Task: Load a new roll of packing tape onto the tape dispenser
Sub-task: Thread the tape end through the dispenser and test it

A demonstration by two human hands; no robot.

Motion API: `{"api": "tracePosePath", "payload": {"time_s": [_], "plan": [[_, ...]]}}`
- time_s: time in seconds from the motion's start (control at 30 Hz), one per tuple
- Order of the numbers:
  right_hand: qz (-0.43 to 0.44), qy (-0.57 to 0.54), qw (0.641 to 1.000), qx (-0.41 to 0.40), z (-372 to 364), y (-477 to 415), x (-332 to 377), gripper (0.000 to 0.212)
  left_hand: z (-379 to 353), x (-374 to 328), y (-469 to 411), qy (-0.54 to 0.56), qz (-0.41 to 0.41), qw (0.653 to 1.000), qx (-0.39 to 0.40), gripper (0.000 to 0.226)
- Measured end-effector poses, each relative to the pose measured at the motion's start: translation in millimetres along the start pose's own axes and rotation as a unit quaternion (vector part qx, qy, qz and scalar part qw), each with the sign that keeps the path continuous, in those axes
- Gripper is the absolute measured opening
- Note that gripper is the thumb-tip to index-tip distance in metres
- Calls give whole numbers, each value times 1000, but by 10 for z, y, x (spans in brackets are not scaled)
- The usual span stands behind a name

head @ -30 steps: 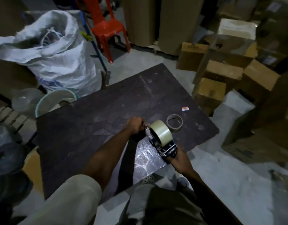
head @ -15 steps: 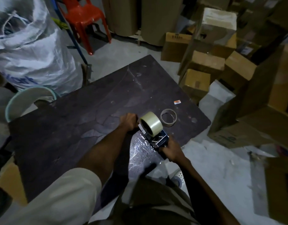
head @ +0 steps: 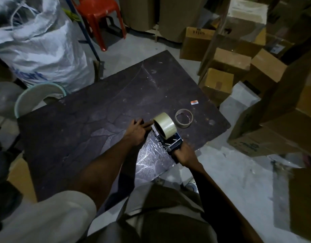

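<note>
Now the left hand (head: 136, 131) differs from half a second ago: fingers spread flat, tips touching the left side of the pale translucent tape roll (head: 164, 125), no longer curled. Right hand (head: 183, 153) stays wrapped tight round the handle of the dark metal-and-plastic tape dispenser (head: 172, 144), roll seated on it, near right part of the dark scuffed board tabletop (head: 98, 109). Empty brown cardboard ring core (head: 184, 118) lies flat just right of roll. Crinkly clear film patch (head: 151, 155) under dispenser.

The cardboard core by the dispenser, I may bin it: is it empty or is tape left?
Empty: the cardboard core shows only a thin bare ring.
</note>
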State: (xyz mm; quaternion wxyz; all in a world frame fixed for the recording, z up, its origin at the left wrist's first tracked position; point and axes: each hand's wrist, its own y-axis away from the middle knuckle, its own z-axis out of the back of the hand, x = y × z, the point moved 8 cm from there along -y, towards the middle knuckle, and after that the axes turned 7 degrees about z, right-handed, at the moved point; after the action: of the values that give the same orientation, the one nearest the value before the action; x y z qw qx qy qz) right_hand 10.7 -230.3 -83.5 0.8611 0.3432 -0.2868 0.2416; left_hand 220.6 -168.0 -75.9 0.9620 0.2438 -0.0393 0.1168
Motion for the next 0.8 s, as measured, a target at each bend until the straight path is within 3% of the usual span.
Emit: {"api": "tracePosePath", "payload": {"time_s": [0.13, 0.27, 0.5, 0.6, 0.8], "plan": [[-31, -10, 999, 5, 93, 258, -304, 24, -6, -45, 21, -53, 15, 998, 0, 79], [-86, -11, 996, 8, 162, 655, -750, 42, -57, -77, 46, -51, 37, 998, 14, 90], [-81, -15, 996, -21, 250, 1309, -1284, 42, -33, -33, 15, -39, 45, 998, 38, 78], [-89, -27, 995, -29, 216, 1415, -1378, 52, -33, -37, 11, -41, 49, 996, 54, 79], [-122, -51, 991, -33, 178, 1465, -1468, 52, -42, -62, 11, -35, 63, 994, 79, 78]]}}
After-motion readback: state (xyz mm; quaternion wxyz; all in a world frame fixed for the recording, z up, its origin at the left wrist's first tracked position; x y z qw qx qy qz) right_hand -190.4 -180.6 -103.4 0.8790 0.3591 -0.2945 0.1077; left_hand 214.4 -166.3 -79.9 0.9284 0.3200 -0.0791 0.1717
